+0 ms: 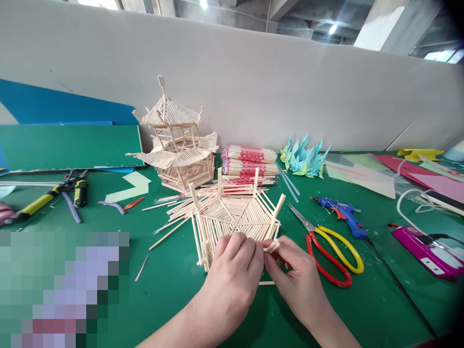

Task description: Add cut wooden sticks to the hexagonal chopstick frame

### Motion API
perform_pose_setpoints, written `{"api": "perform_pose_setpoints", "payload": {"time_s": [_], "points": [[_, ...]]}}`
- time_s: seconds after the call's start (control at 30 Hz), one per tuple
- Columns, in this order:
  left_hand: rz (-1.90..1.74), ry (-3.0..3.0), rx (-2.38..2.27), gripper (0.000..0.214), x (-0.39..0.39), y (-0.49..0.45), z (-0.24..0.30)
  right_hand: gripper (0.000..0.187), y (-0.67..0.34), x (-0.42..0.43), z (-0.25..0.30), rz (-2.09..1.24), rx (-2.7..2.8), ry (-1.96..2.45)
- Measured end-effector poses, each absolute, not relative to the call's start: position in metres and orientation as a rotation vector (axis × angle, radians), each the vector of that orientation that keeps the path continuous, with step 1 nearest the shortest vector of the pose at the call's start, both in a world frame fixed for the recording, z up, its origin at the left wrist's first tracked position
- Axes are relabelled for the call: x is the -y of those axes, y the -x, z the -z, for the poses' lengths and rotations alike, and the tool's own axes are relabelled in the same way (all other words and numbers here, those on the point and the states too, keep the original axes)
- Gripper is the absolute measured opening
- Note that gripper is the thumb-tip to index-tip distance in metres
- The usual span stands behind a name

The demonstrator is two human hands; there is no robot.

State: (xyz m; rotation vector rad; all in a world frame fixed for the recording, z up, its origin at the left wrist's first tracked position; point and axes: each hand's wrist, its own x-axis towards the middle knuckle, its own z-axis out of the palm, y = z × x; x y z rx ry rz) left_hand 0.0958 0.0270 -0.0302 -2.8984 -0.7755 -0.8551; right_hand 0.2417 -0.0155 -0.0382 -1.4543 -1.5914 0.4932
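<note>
Head view; fingers (255,257) at stick-frame (250,222) edge

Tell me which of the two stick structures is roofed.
The taller structure at back left, with two sloping roof tiers; the low frame by the left hand and right hand has no roof over its posts.

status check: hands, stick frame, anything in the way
Left hand over near side of stick frame, grip hidden. Right hand at stick ends. Corner posts sticking up. Scissors right of right hand, not blocking.
</note>
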Motion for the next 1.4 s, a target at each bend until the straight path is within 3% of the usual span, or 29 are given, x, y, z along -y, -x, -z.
{"api": "perform_pose_setpoints", "payload": {"time_s": [0.43, 0.6, 0.8, 1.1, 1.4], "points": [[0.803, 2.804, 0.769, 0.028, -0.021, -0.093, 0.024, 0.016, -0.242, 0.019, 0.038, -0.451, 1.618, 1.506], [0.829, 2.769, 0.738, 0.031, 0.002, -0.071, 0.024, 0.034, -0.255, 0.031, 0.048, -0.403, 1.594, 1.636], [0.836, 2.887, 0.796, 0.017, 0.033, -0.038, 0.047, 0.012, -0.27, 0.057, 0.06, -0.304, 1.674, 1.703], [0.83, 2.874, 1.19, 0.025, 0.042, -0.022, 0.074, 0.022, -0.26, 0.058, 0.073, -0.032, 2.147, 1.637], [0.845, 2.919, 1.207, 0.022, 0.039, -0.031, 0.071, 0.027, -0.257, 0.054, 0.071, 0.101, 2.339, 1.576]]}}
